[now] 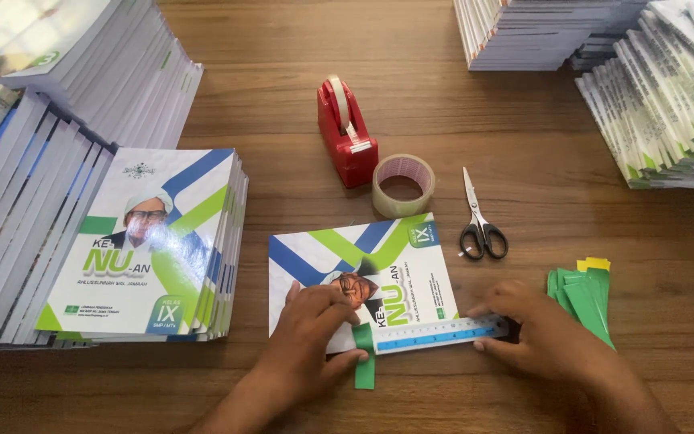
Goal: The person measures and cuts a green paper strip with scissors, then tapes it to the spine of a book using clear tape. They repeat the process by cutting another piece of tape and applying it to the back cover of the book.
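A thin book (363, 265) with a white, green and blue cover lies on the wooden table (283, 96) in front of me. A clear ruler (439, 333) lies across its near edge. My right hand (536, 333) presses the ruler's right end down. My left hand (311, 337) rests on the book's near left corner, its fingers pinching a green paper strip (364, 358) that folds over the book's edge beside the ruler's left end.
A red tape dispenser (347, 133), a roll of clear tape (402, 185) and black-handled scissors (479, 225) lie beyond the book. More green strips (584, 293) lie at the right. Stacks of similar books stand at the left (150, 241) and back right (668, 96).
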